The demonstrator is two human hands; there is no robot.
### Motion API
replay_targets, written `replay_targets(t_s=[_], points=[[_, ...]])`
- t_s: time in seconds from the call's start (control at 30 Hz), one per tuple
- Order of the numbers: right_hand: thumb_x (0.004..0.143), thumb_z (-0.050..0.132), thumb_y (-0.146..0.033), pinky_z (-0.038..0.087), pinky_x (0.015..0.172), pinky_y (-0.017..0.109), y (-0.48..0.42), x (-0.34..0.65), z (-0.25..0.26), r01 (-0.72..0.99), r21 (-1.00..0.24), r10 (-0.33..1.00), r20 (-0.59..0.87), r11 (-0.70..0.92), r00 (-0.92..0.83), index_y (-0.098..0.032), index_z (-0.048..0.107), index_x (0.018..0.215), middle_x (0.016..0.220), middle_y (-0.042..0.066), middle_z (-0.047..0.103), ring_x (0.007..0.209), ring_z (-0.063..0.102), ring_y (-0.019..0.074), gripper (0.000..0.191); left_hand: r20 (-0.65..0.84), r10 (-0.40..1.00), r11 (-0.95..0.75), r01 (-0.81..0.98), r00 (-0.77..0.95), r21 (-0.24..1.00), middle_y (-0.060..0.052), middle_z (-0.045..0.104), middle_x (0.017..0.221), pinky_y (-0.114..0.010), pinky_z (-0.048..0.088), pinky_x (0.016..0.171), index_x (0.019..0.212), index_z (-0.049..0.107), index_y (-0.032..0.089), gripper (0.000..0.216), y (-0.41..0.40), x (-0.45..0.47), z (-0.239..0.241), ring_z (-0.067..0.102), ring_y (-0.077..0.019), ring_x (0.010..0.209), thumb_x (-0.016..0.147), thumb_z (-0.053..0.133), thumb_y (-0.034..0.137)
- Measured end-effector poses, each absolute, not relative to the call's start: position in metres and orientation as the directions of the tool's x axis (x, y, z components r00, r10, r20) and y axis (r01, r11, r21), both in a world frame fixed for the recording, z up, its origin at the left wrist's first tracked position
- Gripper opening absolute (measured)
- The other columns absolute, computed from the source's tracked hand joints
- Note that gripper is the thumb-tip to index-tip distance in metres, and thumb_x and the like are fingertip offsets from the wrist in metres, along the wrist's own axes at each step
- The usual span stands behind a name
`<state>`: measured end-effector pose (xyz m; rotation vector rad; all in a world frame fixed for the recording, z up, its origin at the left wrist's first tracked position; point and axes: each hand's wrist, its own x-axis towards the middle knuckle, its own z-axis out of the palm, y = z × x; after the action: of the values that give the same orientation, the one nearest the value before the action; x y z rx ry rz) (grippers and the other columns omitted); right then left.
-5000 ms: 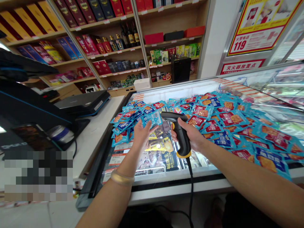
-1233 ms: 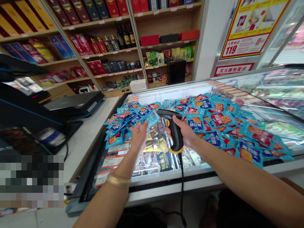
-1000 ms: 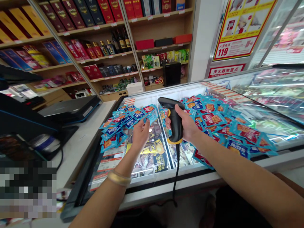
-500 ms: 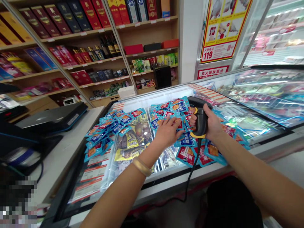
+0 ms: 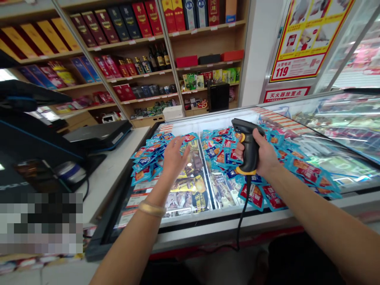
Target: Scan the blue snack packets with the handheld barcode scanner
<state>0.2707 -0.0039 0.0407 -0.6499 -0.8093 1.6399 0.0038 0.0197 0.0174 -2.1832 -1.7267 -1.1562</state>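
My right hand (image 5: 264,152) is wrapped round the grip of a black and yellow barcode scanner (image 5: 251,152), its head pointing left and its cord hanging down. Under and behind the scanner lie many small blue-edged snack packets (image 5: 225,146), some with red labels and some with dark blue. My left hand (image 5: 174,156) is open, fingers stretched forward and thumb apart, with no packet visible in it. It is beside the left pile of snack packets (image 5: 148,154); whether it touches them I cannot tell. More packets (image 5: 308,170) lie right of my right forearm.
The packets lie on the glass top of a chest freezer (image 5: 213,227), with bagged goods (image 5: 190,188) visible beneath. At left is a counter (image 5: 118,166) with a flat black device (image 5: 101,132). Shelves (image 5: 136,39) of boxes and bottles stand behind. The scanner cord (image 5: 241,221) droops over the front edge.
My left hand has moved left, from the packets near the scanner toward the left pile. The scanner remains in my right hand. The view has turned somewhat to the left.
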Motion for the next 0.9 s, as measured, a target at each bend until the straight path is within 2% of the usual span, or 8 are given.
replay_targets(t_s=[0.17, 0.27, 0.33, 0.43, 0.53, 0.6, 0.77, 0.9], points=[[0.076, 0.062, -0.062, 0.04, 0.049, 0.026, 0.0, 0.214, 0.04, -0.565, -0.797, 0.929, 0.013, -0.214, -0.37, -0.02, 0.054, 0.075, 0.06, 0.0, 0.051, 0.052, 0.044, 0.0125, 0.043, 0.581, 0.755, 0.087, 0.925, -0.303, 0.369, -0.016, 0.057, 0.131, -0.048, 0.036, 0.107, 0.127, 0.059, 0.018, 0.051, 0.012, -0.073, 0.028, 0.05, -0.0316, 0.124, 0.086, 0.049, 0.047], [0.074, 0.065, -0.061, 0.04, 0.05, 0.026, 0.003, 0.189, 0.034, -0.563, -0.778, 0.9, -0.005, -0.278, -0.436, -0.02, 0.055, 0.075, 0.058, 0.0, 0.051, 0.051, 0.043, 0.0124, 0.042, 0.404, 0.811, 0.294, 0.891, -0.424, 0.345, -0.017, 0.042, 0.148, -0.065, 0.028, 0.106, 0.138, 0.049, 0.024, 0.07, 0.016, -0.097, 0.028, 0.034, -0.0441, 0.135, 0.08, 0.049, 0.063], [0.073, 0.067, -0.06, 0.04, 0.05, 0.027, 0.004, 0.179, 0.028, -0.559, -0.766, 0.882, -0.024, -0.318, -0.47, -0.02, 0.056, 0.075, 0.058, 0.0, 0.051, 0.051, 0.043, 0.0125, 0.042, 0.245, 0.864, 0.353, 0.875, -0.441, 0.33, -0.014, 0.032, 0.154, -0.072, 0.025, 0.102, 0.144, 0.042, 0.03, 0.077, 0.022, -0.106, 0.024, 0.027, -0.0491, 0.138, 0.078, 0.047, 0.07], [0.07, 0.069, -0.06, 0.039, 0.051, 0.027, 0.005, 0.176, 0.018, -0.548, -0.758, 0.87, -0.051, -0.353, -0.49, -0.02, 0.055, 0.073, 0.057, -0.001, 0.051, 0.052, 0.044, 0.0126, 0.042, 0.138, 0.92, 0.32, 0.906, -0.367, 0.279, -0.012, 0.038, 0.152, -0.068, 0.029, 0.102, 0.144, 0.04, 0.033, 0.074, 0.028, -0.109, 0.015, 0.031, -0.046, 0.137, 0.08, 0.043, 0.068], [0.068, 0.071, -0.059, 0.038, 0.051, 0.027, 0.004, 0.178, 0.01, -0.533, -0.762, 0.865, -0.071, -0.368, -0.496, -0.02, 0.054, 0.072, 0.057, -0.002, 0.05, 0.051, 0.042, 0.0122, 0.043, 0.18, 0.945, 0.23, 0.946, -0.273, 0.229, -0.012, 0.049, 0.144, -0.057, 0.035, 0.103, 0.142, 0.044, 0.031, 0.067, 0.026, -0.1, 0.009, 0.038, -0.0396, 0.135, 0.084, 0.04, 0.062], [0.067, 0.071, -0.059, 0.038, 0.051, 0.027, 0.004, 0.179, 0.008, -0.522, -0.763, 0.859, -0.082, -0.381, -0.506, -0.02, 0.053, 0.072, 0.057, -0.001, 0.05, 0.051, 0.042, 0.0122, 0.043, 0.211, 0.948, 0.189, 0.956, -0.237, 0.224, -0.011, 0.051, 0.141, -0.054, 0.038, 0.102, 0.143, 0.044, 0.031, 0.065, 0.021, -0.089, 0.006, 0.041, -0.0386, 0.132, 0.085, 0.039, 0.06], [0.07, 0.07, -0.059, 0.038, 0.053, 0.025, 0.001, 0.177, 0.002, -0.506, -0.759, 0.837, -0.092, -0.409, -0.539, -0.019, 0.056, 0.075, 0.058, -0.001, 0.052, 0.053, 0.045, 0.0117, 0.043, 0.209, 0.953, 0.159, 0.95, -0.219, 0.271, -0.01, 0.05, 0.143, -0.067, 0.025, 0.106, 0.142, 0.045, 0.033, 0.06, 0.009, -0.057, 0.0, 0.048, -0.0406, 0.126, 0.086, 0.044, 0.056], [0.069, 0.071, -0.059, 0.038, 0.053, 0.024, -0.001, 0.176, -0.004, -0.501, -0.754, 0.836, -0.113, -0.424, -0.537, -0.019, 0.056, 0.074, 0.057, -0.001, 0.054, 0.053, 0.046, 0.0115, 0.043, 0.272, 0.933, 0.154, 0.944, -0.236, 0.293, -0.009, 0.05, 0.143, -0.07, 0.016, 0.108, 0.135, 0.054, 0.032, 0.052, 0.006, -0.042, -0.004, 0.038, -0.043, 0.134, 0.085, 0.05, 0.048]])
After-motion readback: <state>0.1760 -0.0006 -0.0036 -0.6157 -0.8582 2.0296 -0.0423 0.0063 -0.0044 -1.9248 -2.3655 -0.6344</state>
